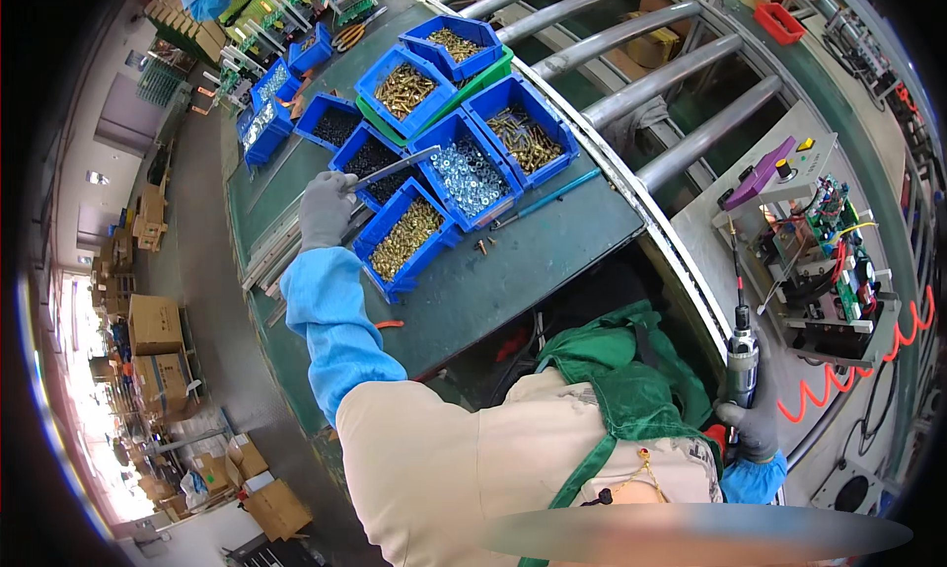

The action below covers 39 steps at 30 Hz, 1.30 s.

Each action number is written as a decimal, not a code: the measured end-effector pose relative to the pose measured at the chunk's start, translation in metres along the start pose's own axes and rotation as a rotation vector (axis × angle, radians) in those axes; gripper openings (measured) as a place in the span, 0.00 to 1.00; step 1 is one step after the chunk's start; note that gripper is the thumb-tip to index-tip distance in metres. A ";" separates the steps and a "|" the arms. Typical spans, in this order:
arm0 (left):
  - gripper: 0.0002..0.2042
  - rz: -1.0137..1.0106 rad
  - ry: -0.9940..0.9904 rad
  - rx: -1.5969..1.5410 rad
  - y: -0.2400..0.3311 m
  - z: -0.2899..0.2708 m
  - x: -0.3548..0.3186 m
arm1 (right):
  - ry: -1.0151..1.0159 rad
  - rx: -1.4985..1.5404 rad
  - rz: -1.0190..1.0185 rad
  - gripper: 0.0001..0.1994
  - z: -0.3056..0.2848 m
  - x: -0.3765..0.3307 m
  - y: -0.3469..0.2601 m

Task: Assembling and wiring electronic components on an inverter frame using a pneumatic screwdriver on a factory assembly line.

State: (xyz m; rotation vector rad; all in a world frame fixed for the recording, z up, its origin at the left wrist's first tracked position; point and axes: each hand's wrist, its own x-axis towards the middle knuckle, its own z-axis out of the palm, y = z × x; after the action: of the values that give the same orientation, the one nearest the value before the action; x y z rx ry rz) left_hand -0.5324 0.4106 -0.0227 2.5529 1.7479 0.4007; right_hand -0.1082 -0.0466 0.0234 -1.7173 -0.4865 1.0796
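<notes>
No words or numbers are showing legibly — any print on the boxes (156, 325) or panel (821, 164) is appearing too blurred.

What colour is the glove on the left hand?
Plain grey; the glove shows best in the head view.

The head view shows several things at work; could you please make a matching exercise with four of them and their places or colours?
1. Metal tool
2. Driver
3. Rod
4. Block

A. Purple
B. In the right hand
C. Beside a blue bin
D. In the left hand

Pairs: 1-D, 2-B, 3-C, 4-A.
</notes>
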 end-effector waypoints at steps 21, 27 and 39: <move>0.18 -0.079 0.229 -0.170 0.009 -0.046 -0.067 | -0.028 -0.111 -0.045 0.55 0.017 0.008 -0.008; 0.09 -0.169 0.058 -0.397 -0.002 -0.045 -0.082 | -0.025 -0.151 -0.058 0.55 0.023 0.005 -0.015; 0.17 0.049 0.020 -0.138 0.008 -0.031 -0.142 | -0.125 -0.097 -0.064 0.54 0.021 0.002 -0.007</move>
State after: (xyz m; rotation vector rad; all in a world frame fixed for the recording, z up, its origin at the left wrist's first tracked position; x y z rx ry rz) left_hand -0.5804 0.2734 -0.0198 2.5075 1.6052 0.5306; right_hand -0.1241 -0.0312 0.0267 -1.7132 -0.6778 1.1379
